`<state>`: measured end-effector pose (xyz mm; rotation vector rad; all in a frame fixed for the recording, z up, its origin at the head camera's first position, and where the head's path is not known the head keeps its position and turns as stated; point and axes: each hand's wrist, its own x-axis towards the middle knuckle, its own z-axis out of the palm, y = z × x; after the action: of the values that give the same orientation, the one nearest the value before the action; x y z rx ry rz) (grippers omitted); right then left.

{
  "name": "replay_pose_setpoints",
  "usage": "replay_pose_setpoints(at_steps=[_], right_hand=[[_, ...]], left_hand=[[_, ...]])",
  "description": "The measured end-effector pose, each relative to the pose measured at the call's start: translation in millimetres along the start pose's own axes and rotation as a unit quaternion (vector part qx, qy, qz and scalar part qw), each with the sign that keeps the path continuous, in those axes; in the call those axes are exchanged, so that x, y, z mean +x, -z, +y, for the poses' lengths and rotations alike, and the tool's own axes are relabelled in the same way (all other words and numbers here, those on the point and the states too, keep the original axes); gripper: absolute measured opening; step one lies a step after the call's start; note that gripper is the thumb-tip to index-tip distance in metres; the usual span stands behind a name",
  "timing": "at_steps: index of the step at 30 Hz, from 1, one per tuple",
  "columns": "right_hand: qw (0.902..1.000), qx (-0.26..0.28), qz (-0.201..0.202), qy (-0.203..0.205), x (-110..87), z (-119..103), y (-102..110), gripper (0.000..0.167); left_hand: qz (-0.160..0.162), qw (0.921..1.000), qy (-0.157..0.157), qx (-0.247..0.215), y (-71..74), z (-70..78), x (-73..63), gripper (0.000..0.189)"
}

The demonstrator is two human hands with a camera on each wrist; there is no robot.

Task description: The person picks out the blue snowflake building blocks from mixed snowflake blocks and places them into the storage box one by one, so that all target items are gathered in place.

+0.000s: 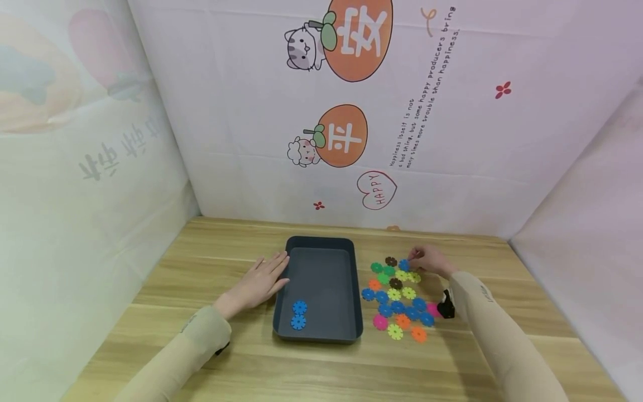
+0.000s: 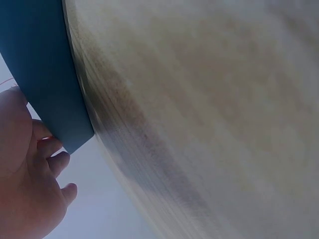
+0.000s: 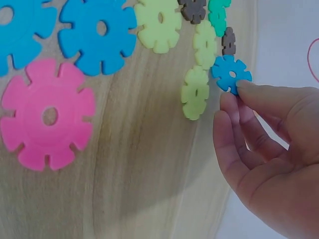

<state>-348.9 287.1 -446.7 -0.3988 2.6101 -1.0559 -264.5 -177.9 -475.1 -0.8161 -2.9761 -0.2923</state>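
My right hand (image 1: 428,261) pinches a blue notched disc (image 3: 232,74) between thumb and fingertips at the far end of the loose pieces. In the right wrist view, that disc is tilted off the wood, near yellow discs (image 3: 195,93). My left hand (image 1: 258,283) lies with fingers extended against the left rim of a dark grey tray (image 1: 358,301). Seen from the left wrist, its fingers (image 2: 59,163) touch the tray's outer wall (image 2: 47,74). Inside the tray, toward its near left corner, are two blue discs (image 1: 300,307).
Right of the tray, several notched discs spread over the wooden table (image 1: 241,357): green (image 1: 377,268), brown (image 1: 396,283), orange (image 1: 419,334), pink (image 1: 380,322) and blue (image 1: 397,306). A printed cloth wall (image 1: 251,167) rises behind the table.
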Motion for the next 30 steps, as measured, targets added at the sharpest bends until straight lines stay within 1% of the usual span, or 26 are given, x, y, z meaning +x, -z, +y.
replay_pose_setpoints(at_steps=[3, 6, 9, 16, 24, 30], right_hand=[[0.9999, -0.011, 0.003, 0.005, 0.6, -3, 1, 0.018], [0.9999, -0.013, 0.003, 0.005, 0.4, -11, 1, 0.019], [1.0000, -0.004, -0.002, 0.003, 0.0, -22, -1, 0.021], [0.9993, 0.027, -0.014, -0.021, 3.7, -51, -11, 0.025], [0.9973, 0.059, -0.041, 0.010, 11.1, -86, -28, 0.024], [0.9957, 0.073, -0.056, 0.007, 17.4, -108, -44, 0.020]], left_hand=[[0.000, 1.0000, 0.001, 0.003, -0.8, -0.8, 0.1, 0.063], [0.000, 1.0000, 0.001, 0.002, -1.1, -0.9, 0.3, 0.063], [0.002, 1.0000, 0.001, 0.001, -1.4, -1.0, 0.3, 0.063], [0.003, 1.0000, -0.002, 0.002, -1.3, -1.0, 0.1, 0.062], [0.009, 0.9999, -0.006, 0.010, -0.3, -0.8, 0.0, 0.062], [0.006, 0.9999, -0.008, 0.010, -1.0, 0.1, -0.6, 0.062]])
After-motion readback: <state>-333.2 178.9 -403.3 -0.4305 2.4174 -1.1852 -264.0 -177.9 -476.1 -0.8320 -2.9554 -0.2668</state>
